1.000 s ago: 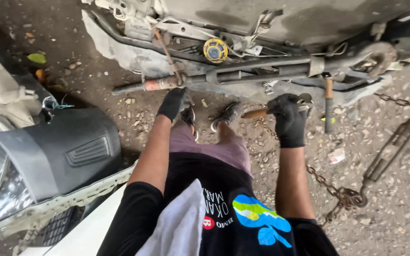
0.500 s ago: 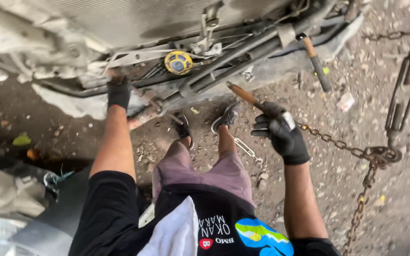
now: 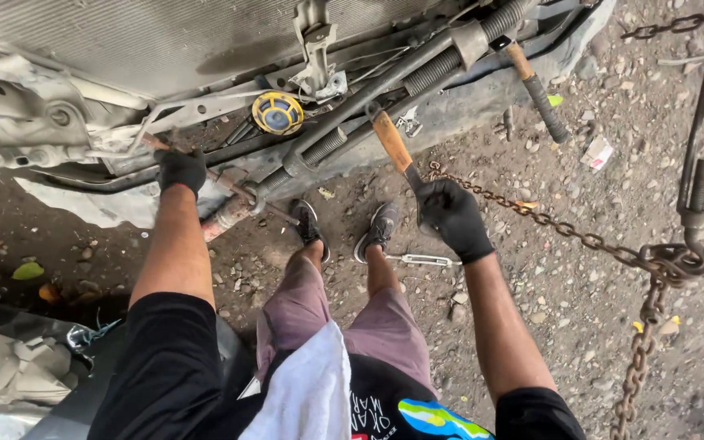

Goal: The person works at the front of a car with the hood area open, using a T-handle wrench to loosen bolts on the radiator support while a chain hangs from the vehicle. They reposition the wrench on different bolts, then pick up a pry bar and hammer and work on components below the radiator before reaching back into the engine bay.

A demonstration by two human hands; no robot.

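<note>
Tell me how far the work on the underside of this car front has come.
Already done: the car front stands stripped, its bars and radiator exposed. In hand: the right hand grips a wooden-handled tool with its tip against a black bar, and the left hand presses on the lower frame. Left: the bar looks attached, as does the yellow horn.

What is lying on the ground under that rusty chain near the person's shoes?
Under the chain there is bare gravel ground with small stones. A metal turnbuckle lies near the right shoe. The right hand, holding a wooden-handled tool, covers the chain's near end.
</note>
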